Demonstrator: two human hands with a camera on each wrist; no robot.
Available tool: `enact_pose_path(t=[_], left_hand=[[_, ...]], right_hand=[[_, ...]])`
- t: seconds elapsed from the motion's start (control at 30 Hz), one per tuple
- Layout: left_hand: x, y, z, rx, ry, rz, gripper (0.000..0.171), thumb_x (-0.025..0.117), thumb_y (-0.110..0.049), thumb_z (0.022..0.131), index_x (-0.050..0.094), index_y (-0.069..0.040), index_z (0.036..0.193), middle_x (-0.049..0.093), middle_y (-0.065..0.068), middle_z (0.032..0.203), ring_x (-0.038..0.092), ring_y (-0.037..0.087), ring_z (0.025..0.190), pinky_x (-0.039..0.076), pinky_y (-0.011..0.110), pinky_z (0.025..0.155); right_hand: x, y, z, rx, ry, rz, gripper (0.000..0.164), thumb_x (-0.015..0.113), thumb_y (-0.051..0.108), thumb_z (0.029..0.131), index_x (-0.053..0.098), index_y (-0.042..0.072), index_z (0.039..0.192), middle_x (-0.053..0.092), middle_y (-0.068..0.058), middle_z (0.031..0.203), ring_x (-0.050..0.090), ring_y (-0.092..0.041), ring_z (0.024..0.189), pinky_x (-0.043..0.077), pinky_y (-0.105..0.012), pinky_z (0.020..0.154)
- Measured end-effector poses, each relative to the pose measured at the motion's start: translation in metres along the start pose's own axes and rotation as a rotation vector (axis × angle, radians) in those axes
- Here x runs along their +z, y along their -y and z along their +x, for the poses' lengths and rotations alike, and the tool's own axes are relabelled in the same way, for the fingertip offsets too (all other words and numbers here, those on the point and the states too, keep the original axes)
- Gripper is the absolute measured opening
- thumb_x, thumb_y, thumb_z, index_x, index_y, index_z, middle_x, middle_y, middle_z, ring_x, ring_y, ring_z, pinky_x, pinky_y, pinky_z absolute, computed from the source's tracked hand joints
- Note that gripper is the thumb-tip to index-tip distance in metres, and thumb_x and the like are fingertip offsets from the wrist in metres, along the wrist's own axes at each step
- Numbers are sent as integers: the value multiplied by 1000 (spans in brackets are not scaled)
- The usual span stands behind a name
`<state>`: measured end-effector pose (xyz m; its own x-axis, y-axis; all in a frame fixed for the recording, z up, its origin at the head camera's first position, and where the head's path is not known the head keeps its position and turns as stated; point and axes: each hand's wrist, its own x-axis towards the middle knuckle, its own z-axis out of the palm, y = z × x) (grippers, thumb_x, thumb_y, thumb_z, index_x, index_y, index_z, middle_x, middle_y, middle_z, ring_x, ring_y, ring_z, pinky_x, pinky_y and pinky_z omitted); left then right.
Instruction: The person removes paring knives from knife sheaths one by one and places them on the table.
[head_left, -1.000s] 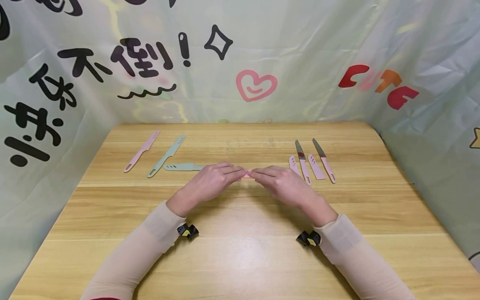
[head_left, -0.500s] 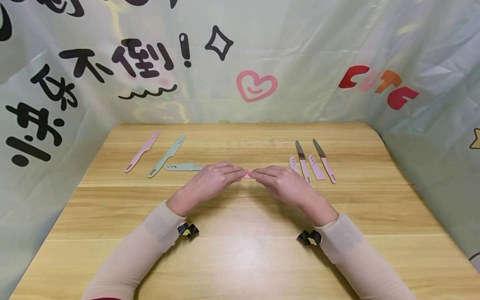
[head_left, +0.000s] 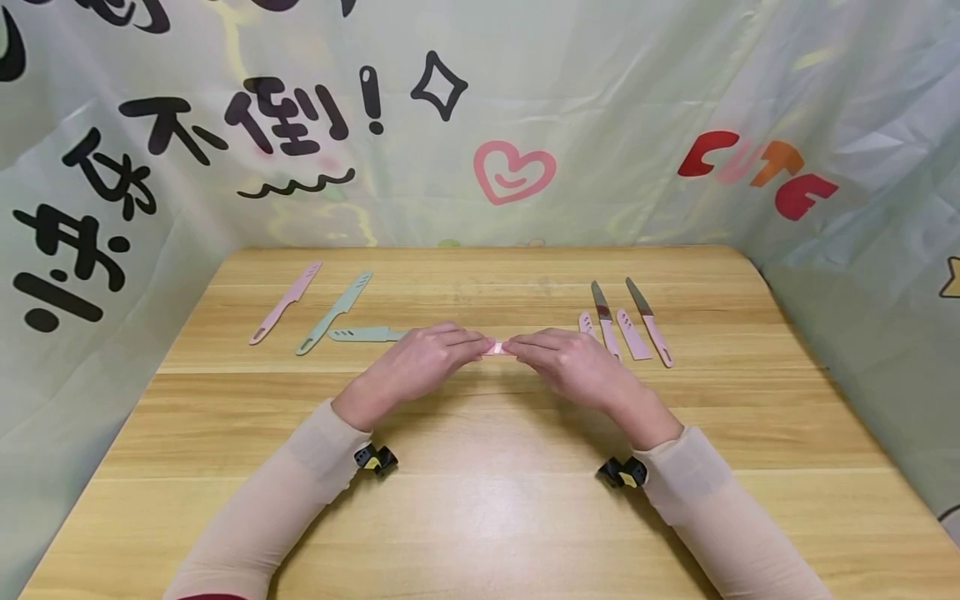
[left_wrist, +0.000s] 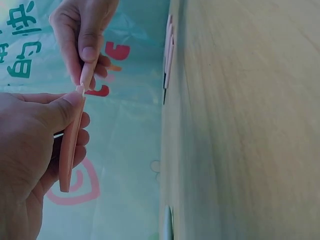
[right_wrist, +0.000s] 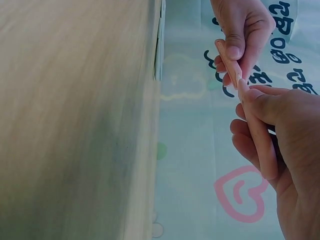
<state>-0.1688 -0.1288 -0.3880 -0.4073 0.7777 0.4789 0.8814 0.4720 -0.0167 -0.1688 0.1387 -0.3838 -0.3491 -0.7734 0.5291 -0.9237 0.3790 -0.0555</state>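
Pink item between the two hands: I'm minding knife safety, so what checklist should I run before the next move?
1. Left hand gripping one end of the pink item: ok.
2. Right hand gripping the other end: ok.
3. Item held clear of the table: ok, by the wrist views.
4. No bare blade at the join: cannot tell, too small.
5. Thumbs well away from the join: not ok, both lie close.
6. Two pink-handled knives covered: not ok, blades bare beside pink covers.

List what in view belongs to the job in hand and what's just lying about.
In use: pink knife, held in left hand and right hand.

Seemingly lying about: two green knives, capped pink knife, two bare pink knives, two pink covers.
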Motion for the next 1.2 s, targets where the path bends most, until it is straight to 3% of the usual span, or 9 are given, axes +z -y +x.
enact_pose_path(t=[1.2], left_hand=[[-6, 14, -3, 4, -61, 11, 28, 71, -11, 90, 72, -9, 118, 72, 4, 110, 68, 18, 99, 56, 29, 88]], right_hand=[[-10, -7, -3, 26, -18, -19, 38, 74, 0, 84, 69, 6, 122, 71, -7, 114, 68, -23, 100, 58, -40, 83]])
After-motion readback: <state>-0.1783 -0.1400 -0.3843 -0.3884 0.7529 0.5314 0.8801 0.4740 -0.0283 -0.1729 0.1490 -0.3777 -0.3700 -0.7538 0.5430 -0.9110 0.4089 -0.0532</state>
